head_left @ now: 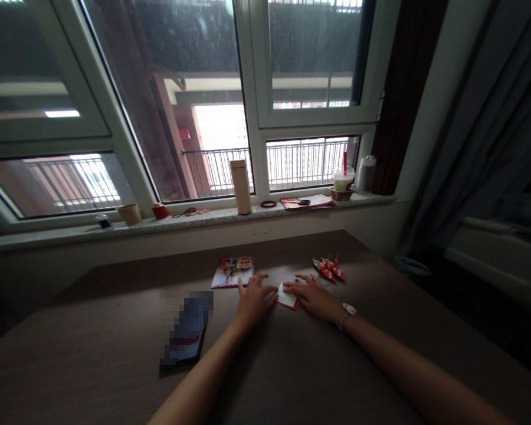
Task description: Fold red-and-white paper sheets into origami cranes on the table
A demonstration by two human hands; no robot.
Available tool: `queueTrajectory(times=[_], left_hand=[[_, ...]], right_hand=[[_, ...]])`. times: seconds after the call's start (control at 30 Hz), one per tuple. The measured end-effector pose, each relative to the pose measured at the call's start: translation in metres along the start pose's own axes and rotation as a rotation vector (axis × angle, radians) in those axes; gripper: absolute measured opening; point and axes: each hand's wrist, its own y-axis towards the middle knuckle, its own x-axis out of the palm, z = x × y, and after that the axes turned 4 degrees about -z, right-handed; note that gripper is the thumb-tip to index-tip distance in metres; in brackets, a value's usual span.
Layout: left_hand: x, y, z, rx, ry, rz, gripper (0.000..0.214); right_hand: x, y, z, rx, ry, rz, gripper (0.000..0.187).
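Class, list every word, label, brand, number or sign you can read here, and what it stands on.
No text is readable.
Colourful printed square: apparent lettering, too blurred.
Drink cup: reddish mark, too small.
Small white paper: any print too small to tell.
Phone-like dark object: pixelated.

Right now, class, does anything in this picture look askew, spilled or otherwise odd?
One thing: the dark phone-like object left of the left hand has blocky, pixelated edges, unlike the things around it. I see no spill or damage elsewhere.
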Motion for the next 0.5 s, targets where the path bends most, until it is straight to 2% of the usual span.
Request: queueTrajectory(times=[0.3, 0.5], left_hand=[[0.0013, 0.0024, 0.0063, 0.014, 0.048, -0.073, 0.033], [0.0043, 0.0039, 0.0026, 0.074, 0.129, -0.038, 0.036]], right_hand=[[-0.0003, 0.0009, -0.0018, 0.017, 0.011, 0.002, 0.045], [0.0008, 0.0014, -0.0028, 0.0, -0.028, 0.015, 0.045]])
